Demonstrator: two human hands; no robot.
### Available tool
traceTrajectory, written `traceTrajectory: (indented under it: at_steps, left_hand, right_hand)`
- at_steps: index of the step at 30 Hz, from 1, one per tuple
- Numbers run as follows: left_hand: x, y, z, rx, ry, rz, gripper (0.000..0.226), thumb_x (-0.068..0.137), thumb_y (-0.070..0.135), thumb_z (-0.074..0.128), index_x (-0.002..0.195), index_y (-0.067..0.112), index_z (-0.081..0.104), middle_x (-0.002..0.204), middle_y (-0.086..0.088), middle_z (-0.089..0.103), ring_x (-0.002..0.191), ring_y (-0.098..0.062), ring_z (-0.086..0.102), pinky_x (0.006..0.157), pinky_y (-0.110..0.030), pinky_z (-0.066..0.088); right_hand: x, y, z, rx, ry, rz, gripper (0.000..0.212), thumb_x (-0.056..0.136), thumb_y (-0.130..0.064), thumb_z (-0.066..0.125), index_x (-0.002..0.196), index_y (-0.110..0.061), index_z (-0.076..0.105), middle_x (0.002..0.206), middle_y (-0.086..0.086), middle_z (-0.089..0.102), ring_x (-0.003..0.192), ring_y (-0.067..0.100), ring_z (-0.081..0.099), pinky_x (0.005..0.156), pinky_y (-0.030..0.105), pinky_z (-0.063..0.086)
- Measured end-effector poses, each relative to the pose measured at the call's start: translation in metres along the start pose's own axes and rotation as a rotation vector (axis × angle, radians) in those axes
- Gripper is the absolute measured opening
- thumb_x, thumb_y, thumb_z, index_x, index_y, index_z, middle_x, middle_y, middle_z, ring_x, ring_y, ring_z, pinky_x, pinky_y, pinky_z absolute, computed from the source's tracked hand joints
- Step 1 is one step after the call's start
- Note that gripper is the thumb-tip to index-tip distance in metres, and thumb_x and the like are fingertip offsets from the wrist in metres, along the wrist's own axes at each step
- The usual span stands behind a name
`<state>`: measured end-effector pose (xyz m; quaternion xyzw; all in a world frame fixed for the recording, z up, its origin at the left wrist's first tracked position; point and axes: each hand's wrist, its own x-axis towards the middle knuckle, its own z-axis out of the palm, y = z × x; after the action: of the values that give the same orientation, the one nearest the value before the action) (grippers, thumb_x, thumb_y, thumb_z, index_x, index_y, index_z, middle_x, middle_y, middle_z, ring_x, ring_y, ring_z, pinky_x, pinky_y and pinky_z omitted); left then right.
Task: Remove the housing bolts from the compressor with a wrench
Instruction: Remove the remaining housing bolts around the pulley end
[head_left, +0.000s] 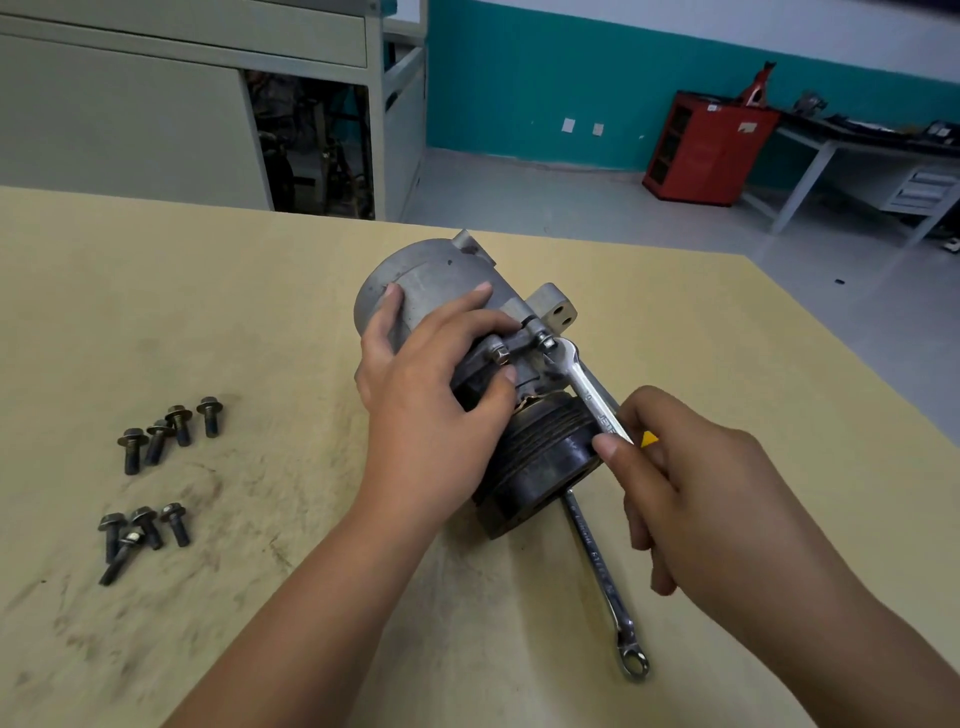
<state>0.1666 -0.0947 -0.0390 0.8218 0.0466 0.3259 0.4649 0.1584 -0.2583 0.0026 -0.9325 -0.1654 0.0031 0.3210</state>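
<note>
A grey metal compressor (436, 280) with a black pulley (545, 457) lies on its side in the middle of the tan table (208, 291). My left hand (431, 395) grips its housing from above. My right hand (691, 493) holds a silver wrench (587, 389), whose open end sits on a housing bolt (545, 340) at the flange. A second bolt (501, 356) is beside my left fingertips. Several removed bolts lie loose at the left in two clusters, an upper cluster (166, 431) and a lower cluster (140, 530).
A second, longer wrench (602, 582) lies on the table under the pulley, ring end toward me. The table's far edge runs behind the compressor. Beyond stand a grey cabinet (182, 104), a red cabinet (706, 145) and a workbench (872, 150).
</note>
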Motion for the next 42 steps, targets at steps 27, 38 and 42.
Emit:
traceTrajectory:
  at_steps: [27,38,42]
  left_hand:
    - [0.0,0.003,-0.001,-0.007,0.005,-0.005,0.041,0.08,0.021,0.066,0.091,0.056,0.049,0.119,0.041,0.045,0.136,0.001,0.009,0.114,-0.047,0.016]
    - [-0.001,0.003,-0.001,-0.001,0.005,-0.02,0.046,0.082,0.016,0.069,0.09,0.056,0.049,0.119,0.041,0.045,0.136,0.0,0.009,0.113,-0.047,0.017]
    - [0.0,0.002,0.0,-0.002,0.002,-0.023,0.045,0.082,0.016,0.068,0.09,0.056,0.049,0.121,0.041,0.045,0.135,0.002,0.009,0.113,-0.048,0.017]
  right_hand:
    - [0.021,0.029,-0.009,0.967,-0.482,0.398,0.025,0.073,-0.028,0.056,0.058,-0.009,0.064,0.053,0.001,0.037,0.042,0.01,0.032,0.043,0.018,0.032]
    - [0.022,0.026,-0.021,0.331,-0.245,0.182,0.029,0.087,-0.029,0.06,0.062,-0.016,0.058,0.041,-0.001,0.045,0.033,0.01,0.029,0.036,0.016,0.025]
    - [0.022,0.018,-0.03,-0.061,-0.121,0.042,0.022,0.088,-0.042,0.053,0.072,-0.03,0.06,0.046,-0.005,0.044,0.04,0.008,0.036,0.044,0.023,0.029]
